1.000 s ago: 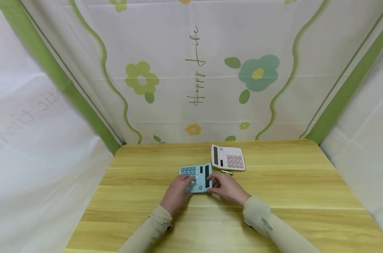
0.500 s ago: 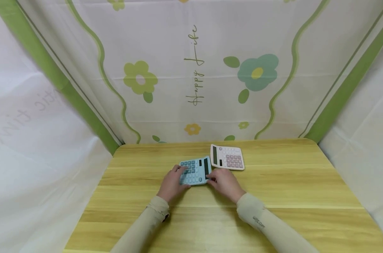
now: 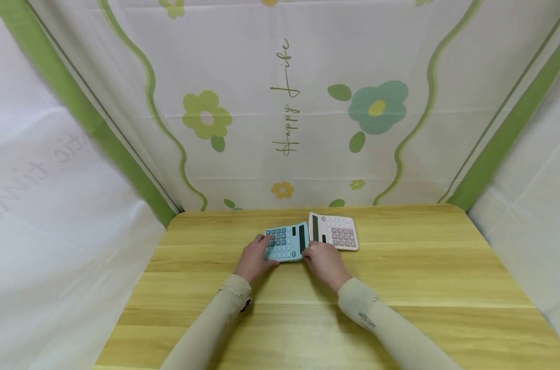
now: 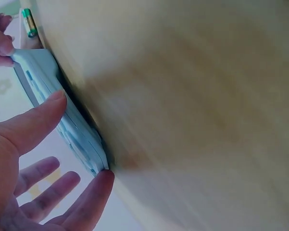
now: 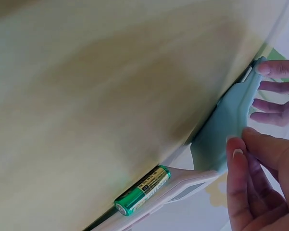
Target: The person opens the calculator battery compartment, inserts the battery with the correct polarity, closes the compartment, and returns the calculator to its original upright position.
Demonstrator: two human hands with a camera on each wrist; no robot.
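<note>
My left hand [image 3: 254, 259] had the blue calculator [image 3: 286, 244] by its left end, thumb and fingers gripping | and my right hand [image 3: 325, 262] pinched its near right corner | there it was, far middle of the tabletop [image 3: 289, 329] | pink calculator [image 3: 343, 234] just right, green battery [image 5: 142, 190] lay beside that

holds a light blue calculator [image 3: 285, 245] by the keypad end with the left hand [image 3: 253, 260], pinches its near display corner with the right hand [image 3: 326, 262]. faces up, low to the wood-grain table [image 3: 280, 324], rising toward the display end on the right. shows darker blue keys, paler ones around them, a long dark screen and a small dark panel. sits just beside the pink calculator [image 3: 341, 232].
</note>
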